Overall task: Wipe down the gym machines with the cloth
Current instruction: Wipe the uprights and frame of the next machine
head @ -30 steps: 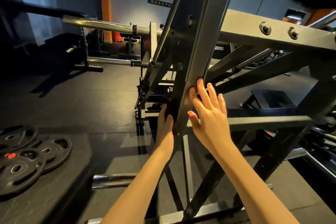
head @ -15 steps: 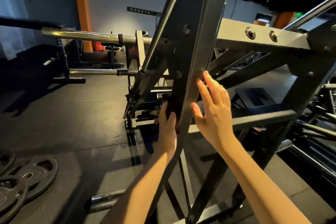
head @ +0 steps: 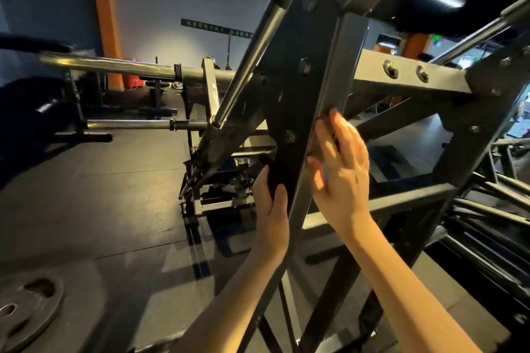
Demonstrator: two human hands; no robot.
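A dark steel gym machine fills the view, and its slanted upright post (head: pixel 321 74) rises in front of me. My left hand (head: pixel 272 209) holds a dark cloth (head: pixel 276 172) against the post's left face, with thumb and fingers round the cloth. My right hand (head: pixel 341 172) lies flat on the post's right edge, fingers straight and pointing up. Most of the cloth is hidden behind the post and my left hand.
A bolted cross beam (head: pixel 407 74) runs right from the post. A chrome bar (head: pixel 252 49) slants along the post's left side. Barbells (head: pixel 114 66) lie on racks at the back left. A weight plate (head: pixel 25 312) lies on the floor at lower left.
Both hands have slid up the post, the right one higher along its edge. My view has tilted up and left, so most of the weight plates have left the frame.
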